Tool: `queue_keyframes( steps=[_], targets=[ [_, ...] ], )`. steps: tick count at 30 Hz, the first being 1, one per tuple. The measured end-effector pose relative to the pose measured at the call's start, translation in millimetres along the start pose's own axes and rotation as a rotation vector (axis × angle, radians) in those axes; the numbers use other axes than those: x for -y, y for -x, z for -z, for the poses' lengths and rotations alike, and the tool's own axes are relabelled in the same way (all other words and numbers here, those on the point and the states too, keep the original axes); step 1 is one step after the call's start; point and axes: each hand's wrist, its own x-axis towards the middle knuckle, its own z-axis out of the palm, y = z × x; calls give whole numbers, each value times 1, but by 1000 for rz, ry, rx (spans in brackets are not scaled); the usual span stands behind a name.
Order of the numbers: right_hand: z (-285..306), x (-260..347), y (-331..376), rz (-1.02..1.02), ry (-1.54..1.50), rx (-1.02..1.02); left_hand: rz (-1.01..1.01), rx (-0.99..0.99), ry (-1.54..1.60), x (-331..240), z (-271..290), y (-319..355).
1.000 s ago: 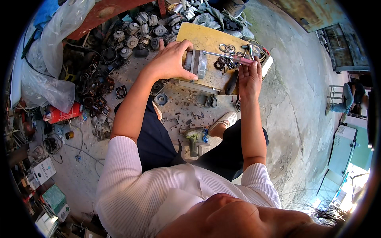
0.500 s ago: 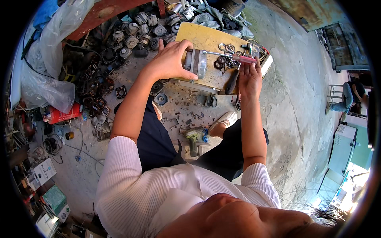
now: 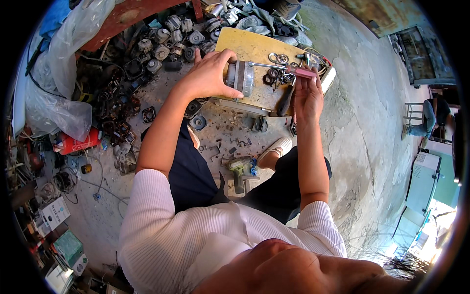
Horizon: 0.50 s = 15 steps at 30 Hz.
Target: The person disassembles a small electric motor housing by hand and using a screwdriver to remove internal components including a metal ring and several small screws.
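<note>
My left hand grips a silver-grey motor — dull metal, with a darker band. My right hand holds a pink-handled tool. Below them, the board is pale yellow, the screwdriver black. My ribbed sleeves are white, my trousers dark navy — my shoe white, the floor mottled grey.

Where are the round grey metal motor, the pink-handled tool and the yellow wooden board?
round grey metal motor (image 3: 241,77): head view, on its ribbed side, beside the left hand.
pink-handled tool (image 3: 304,72): head view, middle of the pink handle, above the right hand.
yellow wooden board (image 3: 245,46): head view, bare top surface.
</note>
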Motion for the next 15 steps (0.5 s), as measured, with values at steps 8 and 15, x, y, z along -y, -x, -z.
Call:
queue_keyframes(
  steps=[8,15],
  targets=[
    [8,-3,-2,-32,30,-104,13,10,-9,0,0,0],
    [-5,3,4,-119,-66,-57,10,-6,-16,-1,0,2]
  ],
)
